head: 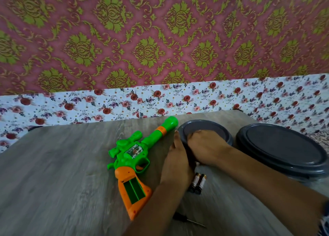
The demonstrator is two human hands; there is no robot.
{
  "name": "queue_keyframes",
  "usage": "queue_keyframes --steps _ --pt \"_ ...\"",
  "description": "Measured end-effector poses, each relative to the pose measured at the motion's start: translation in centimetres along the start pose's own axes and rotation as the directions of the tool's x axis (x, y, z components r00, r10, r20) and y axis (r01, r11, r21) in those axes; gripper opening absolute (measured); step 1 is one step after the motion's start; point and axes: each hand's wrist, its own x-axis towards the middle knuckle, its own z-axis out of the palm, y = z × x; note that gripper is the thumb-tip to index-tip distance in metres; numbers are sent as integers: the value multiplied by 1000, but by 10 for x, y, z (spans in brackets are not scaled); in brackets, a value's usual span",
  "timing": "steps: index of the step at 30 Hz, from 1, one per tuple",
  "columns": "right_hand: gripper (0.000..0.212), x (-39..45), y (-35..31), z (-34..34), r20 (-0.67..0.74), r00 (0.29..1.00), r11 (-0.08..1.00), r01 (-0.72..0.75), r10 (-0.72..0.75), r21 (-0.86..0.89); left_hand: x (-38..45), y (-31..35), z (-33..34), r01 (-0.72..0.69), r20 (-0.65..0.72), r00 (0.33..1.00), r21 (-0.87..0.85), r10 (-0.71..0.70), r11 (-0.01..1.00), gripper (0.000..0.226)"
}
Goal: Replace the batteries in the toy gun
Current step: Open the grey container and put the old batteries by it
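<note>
The green and orange toy gun lies on the wooden table, muzzle toward the far wall. Its orange grip shows an open battery compartment with nothing in it. Two dark batteries lie side by side on the table just right of my left forearm. Both hands are on the small grey lidded container to the right of the gun. My left hand holds its near-left wall. My right hand lies over the lid, its fingers curled over the left rim.
A larger grey lidded container stands at the right table edge. A small black-handled screwdriver lies near the front, between my forearms. The wooden table ends at a floral-papered wall behind.
</note>
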Motion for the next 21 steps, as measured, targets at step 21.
queue_keyframes --steps 21 --pt "40 -18 8 27 -259 966 986 -52 9 -159 6 -2 2 33 -49 998 -30 -34 999 89"
